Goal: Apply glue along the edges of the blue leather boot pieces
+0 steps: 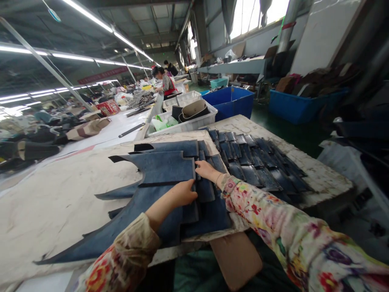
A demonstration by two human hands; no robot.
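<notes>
Dark blue leather pieces (161, 205) with curved, pointed left ends lie overlapping on a pale cloth-covered table. My right hand (207, 170) is closed, its fingertips pinching the right edge of an upper leather piece (164, 165). Just nearer to me, my left hand (184, 194) is also closed, with thumb and fingers at the lower right corner of that same piece. Part of its fingers is hidden behind the hand. Beneath both hands the stepped right edges of more blue pieces show.
Smaller dark blue pieces (252, 160) lie in overlapping rows on a worn board (328, 180) at right. Beyond stand a white crate (182, 129) with rolled material and blue bins (234, 103). A co-worker (167, 84) is farther back. A brown padded panel (237, 259) juts below the table edge.
</notes>
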